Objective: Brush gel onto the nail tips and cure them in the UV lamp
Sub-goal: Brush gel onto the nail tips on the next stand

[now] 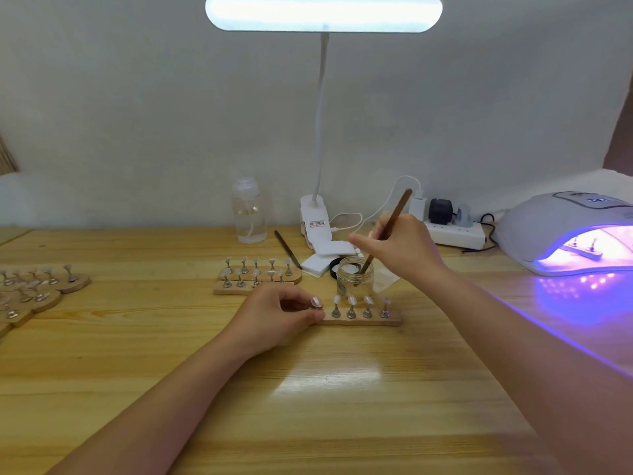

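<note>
There is a single view, from a wide-angle camera worn on the person's head, looking forward and down across the wooden table [102, 389] toward the white wall [137, 114] behind it. It sits close — both forearms enter from the bottom edge, with the left hand [277, 317] and right hand [400, 245] near the middle of the frame. The wide lens bends the edges, taking in the desk lamp [323, 12] at the top and the UV lamp [548, 224] at far right — no second view shares the scene.
</note>
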The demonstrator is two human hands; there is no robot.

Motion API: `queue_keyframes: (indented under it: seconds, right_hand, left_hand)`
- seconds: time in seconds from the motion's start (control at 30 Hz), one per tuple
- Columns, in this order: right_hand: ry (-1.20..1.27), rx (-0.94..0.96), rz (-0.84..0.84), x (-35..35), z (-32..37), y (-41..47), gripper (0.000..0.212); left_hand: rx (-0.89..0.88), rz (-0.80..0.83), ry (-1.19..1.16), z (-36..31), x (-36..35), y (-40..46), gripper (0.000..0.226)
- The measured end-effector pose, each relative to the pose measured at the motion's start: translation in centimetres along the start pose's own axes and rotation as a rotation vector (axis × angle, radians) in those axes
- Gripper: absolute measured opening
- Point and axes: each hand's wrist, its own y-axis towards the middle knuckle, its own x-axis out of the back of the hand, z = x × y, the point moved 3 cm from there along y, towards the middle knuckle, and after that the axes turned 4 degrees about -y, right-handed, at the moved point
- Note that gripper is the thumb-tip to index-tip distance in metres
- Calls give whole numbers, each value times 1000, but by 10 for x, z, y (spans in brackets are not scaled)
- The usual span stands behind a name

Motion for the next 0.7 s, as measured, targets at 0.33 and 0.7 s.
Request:
queue_keyframes:
  seconds: [0.33,0.7]
  right_hand:
    - [202,-277,-231,20,-20,4,38]
    - [144,-260,-309,34,-24,-2,38]
  left_hand:
    - [-29,-24,-70,1,1,-3,24]
    - [-111,-62,-45,-2,-1,-6,25]
